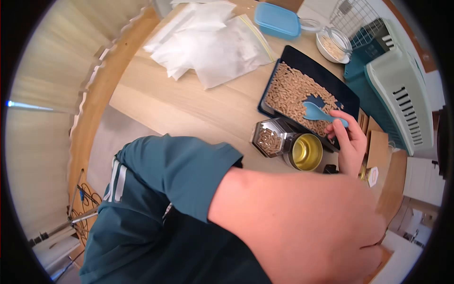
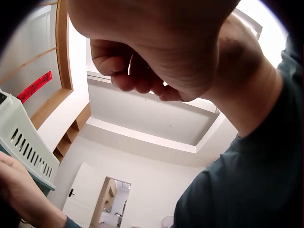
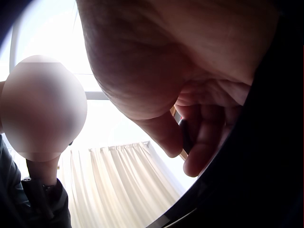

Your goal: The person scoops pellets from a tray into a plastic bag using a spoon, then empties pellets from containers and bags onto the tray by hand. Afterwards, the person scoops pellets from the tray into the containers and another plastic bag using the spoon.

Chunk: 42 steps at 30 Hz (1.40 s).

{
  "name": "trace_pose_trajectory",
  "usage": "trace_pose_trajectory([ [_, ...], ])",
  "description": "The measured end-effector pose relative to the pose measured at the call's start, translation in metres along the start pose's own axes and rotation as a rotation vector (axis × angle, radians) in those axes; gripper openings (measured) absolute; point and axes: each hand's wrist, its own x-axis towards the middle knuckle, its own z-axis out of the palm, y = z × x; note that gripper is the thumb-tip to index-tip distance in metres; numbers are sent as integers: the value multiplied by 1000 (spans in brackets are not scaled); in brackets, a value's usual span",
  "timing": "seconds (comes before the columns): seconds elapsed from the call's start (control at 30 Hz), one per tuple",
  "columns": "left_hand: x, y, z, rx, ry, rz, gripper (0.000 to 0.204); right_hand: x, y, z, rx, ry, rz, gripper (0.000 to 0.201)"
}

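My right hand (image 1: 351, 144) pinches the handle of a blue plastic spoon (image 1: 314, 111). The spoon's bowl lies among tan pellets (image 1: 288, 87) in a dark blue tray (image 1: 328, 73). In the right wrist view the thumb and fingers close on a thin dark edge. My left hand (image 1: 326, 227) is raised close to the head camera, its back showing. Its fingers (image 2: 124, 81) curl toward the palm in the left wrist view, with nothing seen in them. Beside the tray's near side stand a hexagonal clear container (image 1: 269, 139) of pellets and a gold-lined tin (image 1: 307, 151).
White plastic bags (image 1: 203, 40) are spread over the far left of the table (image 1: 156, 94). A blue-lidded box (image 1: 277, 21), a white bowl (image 1: 332, 49) of pale bits and a wire rack (image 1: 357, 16) stand behind. A pale green pet carrier (image 1: 399, 85) borders the right side.
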Motion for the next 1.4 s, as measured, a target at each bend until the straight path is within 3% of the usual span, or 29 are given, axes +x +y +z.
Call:
trace_pose_trajectory([
  [0.13,-6,-4,14,-25,-95,-41,26,0,1,-1,-23,-10,-4,23],
  [0.2,-14,-8,46,41,264,118,35,1,0,0,-18,-10,-8,23],
  [0.23,-23,-7,46,34,262,116,35,0,1,-1,-20,-10,-6,23],
  [0.3,-32,-7,17,93,-107,67,31,0,1,0,-10,-3,-12,23],
  [0.37,-32,-22,-10,209,-266,-31,17,0,2,-1,-3,8,-14,23],
  [0.43,-46,-71,-25,313,-147,-104,19,1,4,0,57,21,54,23],
  [0.5,-52,-113,-56,447,-47,-307,25,4,4,-1,-1,20,37,23],
  [0.6,-85,-173,-89,397,132,-766,39,14,3,0,35,25,65,23],
  [0.63,-92,-184,-95,341,196,-893,43,17,1,-1,28,38,62,23],
  [0.67,-95,-188,-96,332,191,-886,43,19,0,-1,28,15,69,22],
  [0.73,-100,-195,-98,189,322,-1177,44,23,-6,4,43,-4,97,20],
  [0.87,-108,-199,-90,131,304,-1303,43,32,-7,9,108,-46,106,20],
  [1.1,-125,-211,-86,-130,394,-1308,32,44,-5,9,82,-16,210,22],
  [1.27,-134,-209,-85,-155,403,-1286,27,44,1,5,88,-4,213,22],
  [1.4,-137,-207,-82,-184,378,-1252,27,39,1,-6,269,173,169,24],
])
